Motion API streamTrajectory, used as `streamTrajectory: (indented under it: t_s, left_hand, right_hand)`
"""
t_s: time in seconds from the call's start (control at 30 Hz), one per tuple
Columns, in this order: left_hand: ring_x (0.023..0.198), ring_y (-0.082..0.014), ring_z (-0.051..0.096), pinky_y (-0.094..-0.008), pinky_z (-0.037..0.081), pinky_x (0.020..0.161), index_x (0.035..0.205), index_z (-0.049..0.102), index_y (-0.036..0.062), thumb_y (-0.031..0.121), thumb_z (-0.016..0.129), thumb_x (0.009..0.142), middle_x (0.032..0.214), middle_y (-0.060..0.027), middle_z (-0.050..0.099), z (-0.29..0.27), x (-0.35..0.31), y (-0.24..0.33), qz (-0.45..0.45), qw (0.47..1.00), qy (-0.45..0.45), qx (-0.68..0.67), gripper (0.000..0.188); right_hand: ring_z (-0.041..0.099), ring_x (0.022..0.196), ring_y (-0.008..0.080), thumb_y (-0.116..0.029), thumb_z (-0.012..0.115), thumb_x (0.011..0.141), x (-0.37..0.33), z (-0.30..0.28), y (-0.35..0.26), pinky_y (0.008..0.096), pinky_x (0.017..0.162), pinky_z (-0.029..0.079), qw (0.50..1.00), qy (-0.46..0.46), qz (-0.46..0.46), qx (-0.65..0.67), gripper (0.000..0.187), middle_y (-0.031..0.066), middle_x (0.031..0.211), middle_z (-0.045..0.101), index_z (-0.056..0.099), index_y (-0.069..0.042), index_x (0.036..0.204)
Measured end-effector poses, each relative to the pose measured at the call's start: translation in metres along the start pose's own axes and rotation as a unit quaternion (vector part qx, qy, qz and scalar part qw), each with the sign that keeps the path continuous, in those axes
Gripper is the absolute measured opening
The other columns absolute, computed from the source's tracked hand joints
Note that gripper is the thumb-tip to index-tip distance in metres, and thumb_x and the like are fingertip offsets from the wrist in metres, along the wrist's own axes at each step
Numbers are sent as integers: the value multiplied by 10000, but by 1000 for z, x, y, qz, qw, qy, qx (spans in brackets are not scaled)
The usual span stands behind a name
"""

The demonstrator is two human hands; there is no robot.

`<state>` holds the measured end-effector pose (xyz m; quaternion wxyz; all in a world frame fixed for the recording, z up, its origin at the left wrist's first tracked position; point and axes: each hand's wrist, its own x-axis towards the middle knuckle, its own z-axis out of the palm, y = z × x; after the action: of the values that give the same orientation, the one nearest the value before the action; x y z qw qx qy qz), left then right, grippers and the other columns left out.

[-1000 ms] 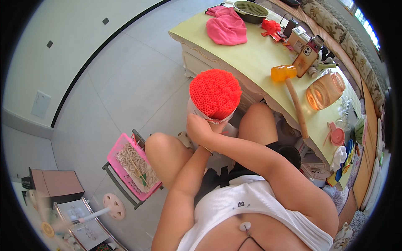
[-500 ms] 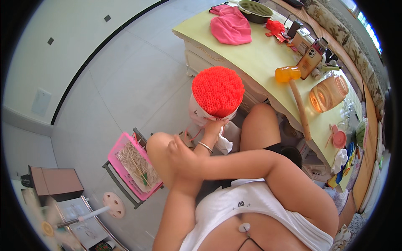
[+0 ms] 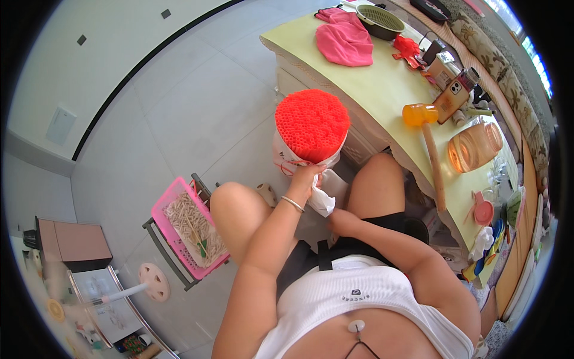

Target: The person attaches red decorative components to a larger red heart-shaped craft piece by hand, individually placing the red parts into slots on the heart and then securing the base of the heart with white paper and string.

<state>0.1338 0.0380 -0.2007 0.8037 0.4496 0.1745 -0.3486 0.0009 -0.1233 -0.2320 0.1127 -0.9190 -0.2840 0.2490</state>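
Observation:
A thick bundle of red straw-like tubes stands upright between my knees, its open ends facing up. A white plastic bag wraps its lower part. My left hand is closed on the bag's gathered edge at the near side of the bundle; a loose white end hangs out below the fingers. Beside my right thigh, just under that loose end, rests my right hand with its fingers curled. Whatever it may hold is hidden. A thin red string lies against the bag.
A pink basket of small pale sticks sits left of my knee. The table at right bears a pink cloth, a mallet, a phone, a jar of liquid and a colander. A fan stands lower left.
My right hand has come back from across my left forearm, near the left knee, to my right thigh. My left hand stays on the bag. The view has shifted slightly.

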Motion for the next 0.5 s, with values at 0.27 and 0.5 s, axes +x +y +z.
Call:
streamTrajectory:
  t_s: [0.27, 0.5]
  left_hand:
    - [431, -142, 486, -278, 346, 401, 769, 606, 76, 127, 742, 815, 581, -35, 551, 13, -12, 10, -10, 999, 20, -26, 152]
    - [449, -139, 483, -279, 366, 423, 823, 602, 86, 148, 749, 811, 618, -39, 562, 6, -16, 12, 6, 1000, 14, -17, 160]
  right_hand:
    - [470, 1198, 331, -184, 545, 924, 116, 20, -68, 435, 1024, 362, 968, 187, -56, 158, 385, 191, 1295, 503, 514, -17, 1270]
    - [395, 1311, 336, -212, 527, 951, 120, 19, -76, 447, 1118, 282, 940, 244, -67, 229, 451, 203, 1403, 437, 463, -24, 1356]
